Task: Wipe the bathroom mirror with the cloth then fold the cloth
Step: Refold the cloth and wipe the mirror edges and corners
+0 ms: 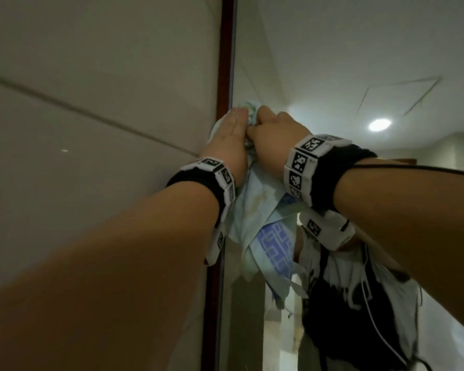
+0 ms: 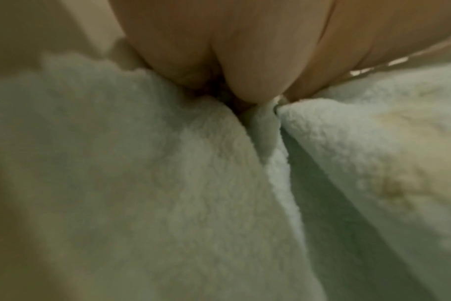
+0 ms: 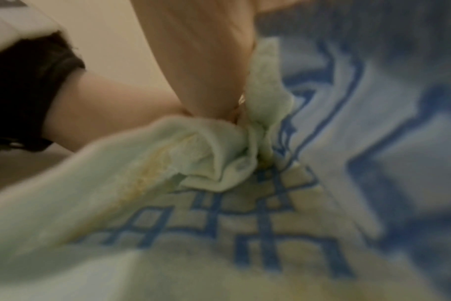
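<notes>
Beige tiled wall (image 1: 91,76) runs up to the dark red frame (image 1: 225,62) of the mirror (image 1: 332,49), and against that glass edge my left hand (image 1: 229,135) presses the cloth (image 1: 255,199) with straight fingers (image 1: 240,113), while my right hand (image 1: 275,132) beside it bunches a fold in curled fingers. From my fingertips the pale terry cloth hangs below my wrists, its blue lattice pattern lowest. I judge wiping goes best with flat, even pressure in overlapping strokes away from the frame; no readable writing, only square coded tags on the wristbands (image 1: 306,156).
</notes>
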{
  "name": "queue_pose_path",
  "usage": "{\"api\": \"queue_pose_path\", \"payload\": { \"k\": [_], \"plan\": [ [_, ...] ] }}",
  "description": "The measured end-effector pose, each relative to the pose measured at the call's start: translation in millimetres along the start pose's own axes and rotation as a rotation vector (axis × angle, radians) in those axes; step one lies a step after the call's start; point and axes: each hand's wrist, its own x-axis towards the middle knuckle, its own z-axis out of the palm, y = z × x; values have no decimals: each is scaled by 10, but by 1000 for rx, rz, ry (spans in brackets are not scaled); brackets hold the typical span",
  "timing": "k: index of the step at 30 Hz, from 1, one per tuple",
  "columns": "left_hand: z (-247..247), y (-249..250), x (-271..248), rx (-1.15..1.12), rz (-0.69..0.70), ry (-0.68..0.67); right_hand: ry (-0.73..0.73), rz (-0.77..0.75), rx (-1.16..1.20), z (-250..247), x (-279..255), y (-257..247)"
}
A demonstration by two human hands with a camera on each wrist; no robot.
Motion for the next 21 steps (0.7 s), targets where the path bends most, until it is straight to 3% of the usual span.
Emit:
{"api": "queue_pose_path", "payload": {
  "k": [8,12,17,21],
  "plan": [
    [554,32,-1313,-150,-29,-3,-29,-58,66,628,-1020,-509],
    [706,166,-1887,-156,34,-11,-77,-155,34,794,-1384,-571],
    [546,277,-1482,-294,-58,-73,5,-209,2,746,-1098,-371],
    [222,210,-473,-255,-26,-31,133,-135,-34,344,-395,54]
  ]
}}
